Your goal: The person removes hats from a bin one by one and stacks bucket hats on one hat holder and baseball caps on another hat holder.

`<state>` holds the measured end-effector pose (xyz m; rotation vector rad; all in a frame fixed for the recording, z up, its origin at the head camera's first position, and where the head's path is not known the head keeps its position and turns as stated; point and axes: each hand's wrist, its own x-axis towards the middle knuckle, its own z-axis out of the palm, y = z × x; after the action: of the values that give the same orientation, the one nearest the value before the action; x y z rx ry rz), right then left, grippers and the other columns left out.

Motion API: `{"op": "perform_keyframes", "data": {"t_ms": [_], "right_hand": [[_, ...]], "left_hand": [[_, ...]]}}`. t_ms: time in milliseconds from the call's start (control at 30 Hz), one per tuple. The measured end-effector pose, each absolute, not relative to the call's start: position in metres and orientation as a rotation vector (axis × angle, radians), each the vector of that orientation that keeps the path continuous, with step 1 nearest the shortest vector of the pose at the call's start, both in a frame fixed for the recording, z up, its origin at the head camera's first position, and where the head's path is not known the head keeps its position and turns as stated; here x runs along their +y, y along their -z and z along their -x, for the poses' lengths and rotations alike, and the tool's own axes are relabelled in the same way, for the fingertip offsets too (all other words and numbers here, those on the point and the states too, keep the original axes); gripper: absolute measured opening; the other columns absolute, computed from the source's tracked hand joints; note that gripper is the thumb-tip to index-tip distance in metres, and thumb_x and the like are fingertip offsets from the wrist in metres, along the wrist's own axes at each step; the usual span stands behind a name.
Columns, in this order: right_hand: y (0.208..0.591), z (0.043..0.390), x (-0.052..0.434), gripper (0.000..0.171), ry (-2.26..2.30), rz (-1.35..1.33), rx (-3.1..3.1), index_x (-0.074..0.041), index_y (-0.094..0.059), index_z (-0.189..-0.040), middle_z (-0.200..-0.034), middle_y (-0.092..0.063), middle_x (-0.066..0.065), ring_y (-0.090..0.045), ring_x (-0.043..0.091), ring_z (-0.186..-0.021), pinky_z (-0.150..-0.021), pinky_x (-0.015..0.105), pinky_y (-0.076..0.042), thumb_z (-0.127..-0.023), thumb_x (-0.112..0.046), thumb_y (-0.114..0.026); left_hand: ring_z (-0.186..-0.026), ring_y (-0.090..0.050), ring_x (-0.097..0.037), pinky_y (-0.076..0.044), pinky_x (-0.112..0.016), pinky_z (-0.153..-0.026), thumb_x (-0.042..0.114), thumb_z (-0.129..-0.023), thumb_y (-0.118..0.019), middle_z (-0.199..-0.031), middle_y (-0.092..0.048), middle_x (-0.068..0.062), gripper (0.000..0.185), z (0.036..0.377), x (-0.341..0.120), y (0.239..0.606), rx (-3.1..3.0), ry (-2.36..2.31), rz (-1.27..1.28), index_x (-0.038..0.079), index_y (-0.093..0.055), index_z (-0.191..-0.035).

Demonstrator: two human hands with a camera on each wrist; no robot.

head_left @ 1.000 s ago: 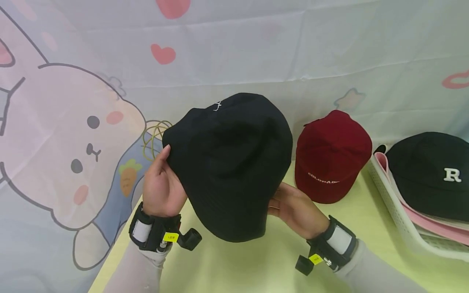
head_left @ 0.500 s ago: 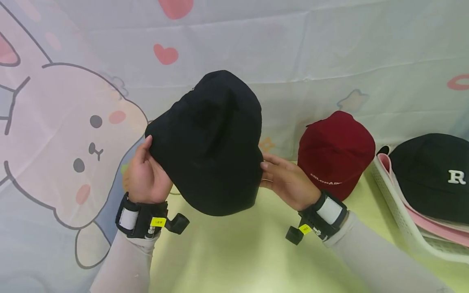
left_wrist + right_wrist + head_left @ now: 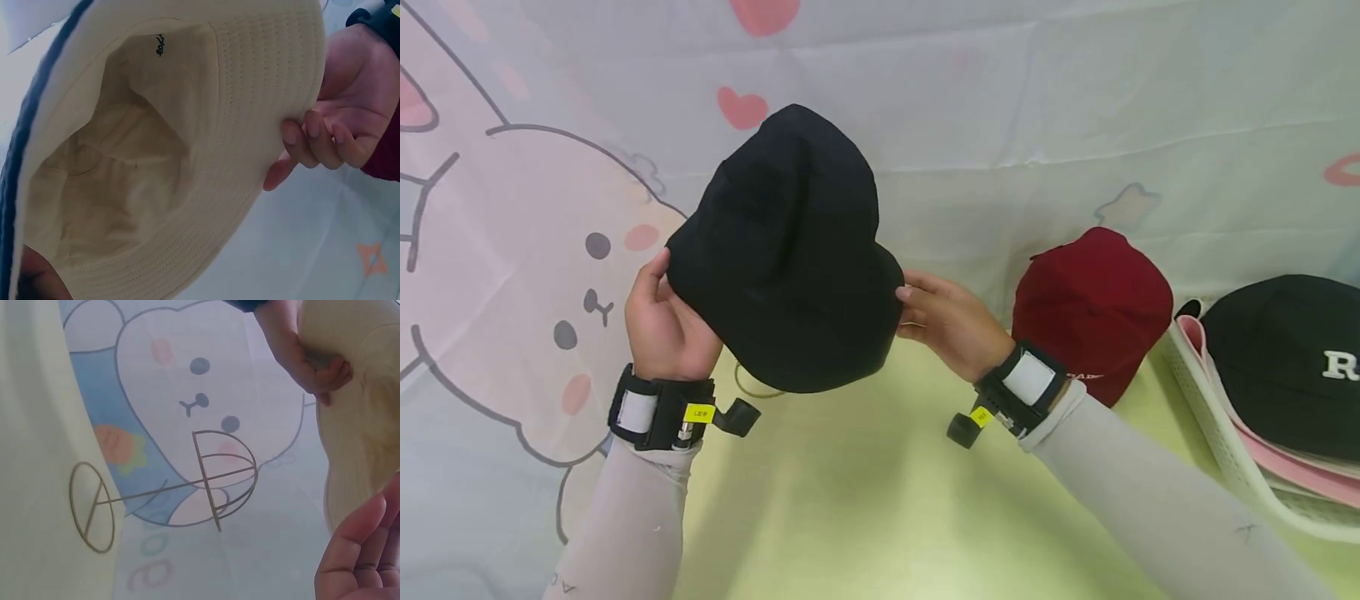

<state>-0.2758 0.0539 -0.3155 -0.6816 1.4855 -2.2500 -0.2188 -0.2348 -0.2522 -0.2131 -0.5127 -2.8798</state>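
Both hands hold up a black bucket hat (image 3: 782, 258) by its brim, in the air above the table. My left hand (image 3: 672, 325) grips the left side, thumb on the black outside. On the right, my right hand (image 3: 955, 323) pinches the brim edge. The left wrist view looks into the hat's beige lining (image 3: 125, 169), with small dark stitching inside and the right hand (image 3: 356, 100) at the brim. Behind the hat, a gold wire hat stand (image 3: 206, 478) shows whole in the right wrist view; the hat hides all but its ring base (image 3: 756, 390) in the head view.
A dark red cap (image 3: 1090, 308) sits on the yellow-green table (image 3: 850, 508) to the right. Further right, a white basket (image 3: 1232, 475) holds a black hat with a white R (image 3: 1285, 367) above pink and pale hats. A printed cartoon cloth (image 3: 955, 92) hangs behind.
Both hands have carried the black bucket hat up and to the left, turning it. Its small white embroidery has gone out of sight, and the stand's base now shows below the brim.
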Motion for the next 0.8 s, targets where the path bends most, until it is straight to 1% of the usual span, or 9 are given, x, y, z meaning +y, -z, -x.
{"op": "perform_keyframes", "data": {"t_ms": [133, 233, 300, 367, 433, 500, 567, 700, 800], "right_hand": [[0.306, 0.282, 0.044, 0.027, 2.236, 0.644, 1.548, -0.006, -0.057, -0.13, -0.096, -0.07, -0.003, -0.065, 0.015, -0.083, -0.084, 0.027, -0.055, -0.106, -0.013, -0.048], [0.301, 0.285, 0.04, 0.027, 2.228, 0.629, 1.573, -0.004, -0.056, -0.129, -0.094, -0.069, -0.003, -0.064, 0.015, -0.082, -0.082, 0.027, -0.054, -0.106, -0.013, -0.048], [0.298, 0.287, 0.037, 0.025, 2.228, 0.625, 1.572, -0.004, -0.058, -0.127, -0.093, -0.07, -0.004, -0.064, 0.014, -0.081, -0.082, 0.027, -0.054, -0.106, -0.013, -0.048], [0.296, 0.29, 0.034, 0.023, 2.23, 0.623, 1.568, -0.006, -0.059, -0.124, -0.091, -0.071, -0.004, -0.065, 0.014, -0.081, -0.081, 0.027, -0.054, -0.106, -0.013, -0.048], [0.293, 0.292, 0.032, 0.02, 2.236, 0.616, 1.556, -0.008, -0.061, -0.121, -0.09, -0.071, -0.004, -0.066, 0.014, -0.08, -0.08, 0.027, -0.054, -0.106, -0.013, -0.048], [0.29, 0.294, 0.03, 0.019, 2.241, 0.612, 1.554, -0.008, -0.062, -0.119, -0.089, -0.071, -0.003, -0.066, 0.014, -0.079, -0.08, 0.027, -0.054, -0.106, -0.014, -0.048], [0.286, 0.295, 0.028, 0.019, 2.24, 0.616, 1.557, -0.008, -0.062, -0.118, -0.089, -0.071, -0.003, -0.066, 0.015, -0.079, -0.08, 0.027, -0.054, -0.106, -0.015, -0.048], [0.278, 0.299, 0.025, 0.021, 2.229, 0.641, 1.569, -0.007, -0.063, -0.117, -0.089, -0.07, -0.002, -0.065, 0.016, -0.08, -0.08, 0.028, -0.054, -0.106, -0.014, -0.047], [0.273, 0.303, 0.022, 0.021, 2.228, 0.657, 1.56, -0.006, -0.063, -0.117, -0.089, -0.069, -0.001, -0.064, 0.016, -0.079, -0.079, 0.028, -0.053, -0.106, -0.013, -0.047]], "left_hand": [[-0.139, -0.044, -0.018, -0.029, -0.032, -0.123, 0.011, -0.103, -0.046, -0.154, -0.047, -0.005, 0.049, 0.223, -0.242, 0.247, -0.463, 2.851, 0.173, 0.007, -0.031, -0.15], [-0.134, -0.047, -0.02, -0.03, -0.031, -0.122, 0.012, -0.104, -0.043, -0.151, -0.049, -0.006, 0.047, 0.225, -0.245, 0.245, -0.495, 2.835, 0.213, 0.006, -0.032, -0.149], [-0.128, -0.051, -0.021, -0.033, -0.032, -0.119, 0.012, -0.103, -0.043, -0.144, -0.054, -0.008, 0.043, 0.227, -0.246, 0.244, -0.493, 2.817, 0.24, 0.004, -0.036, -0.145], [-0.119, -0.054, -0.024, -0.039, -0.033, -0.111, 0.009, -0.102, -0.043, -0.131, -0.059, -0.012, 0.036, 0.23, -0.247, 0.243, -0.446, 2.799, 0.265, 0.0, -0.042, -0.138], [-0.109, -0.056, -0.026, -0.043, -0.035, -0.102, 0.008, -0.102, -0.045, -0.116, -0.06, -0.014, 0.028, 0.233, -0.248, 0.242, -0.409, 2.782, 0.279, -0.003, -0.047, -0.128], [-0.107, -0.056, -0.028, -0.043, -0.036, -0.099, 0.008, -0.102, -0.045, -0.111, -0.06, -0.016, 0.026, 0.235, -0.25, 0.242, -0.394, 2.778, 0.279, -0.004, -0.048, -0.125], [-0.109, -0.056, -0.027, -0.042, -0.036, -0.101, 0.009, -0.101, -0.046, -0.114, -0.061, -0.015, 0.028, 0.236, -0.252, 0.241, -0.4, 2.774, 0.236, -0.002, -0.049, -0.127], [-0.124, -0.051, -0.021, -0.035, -0.034, -0.114, 0.012, -0.1, -0.05, -0.137, -0.058, -0.007, 0.045, 0.235, -0.258, 0.238, -0.46, 2.764, 0.129, 0.007, -0.04, -0.143], [-0.129, -0.048, -0.019, -0.03, -0.033, -0.118, 0.014, -0.1, -0.05, -0.146, -0.052, -0.004, 0.051, 0.235, -0.263, 0.236, -0.52, 2.758, 0.127, 0.01, -0.034, -0.148]]}}
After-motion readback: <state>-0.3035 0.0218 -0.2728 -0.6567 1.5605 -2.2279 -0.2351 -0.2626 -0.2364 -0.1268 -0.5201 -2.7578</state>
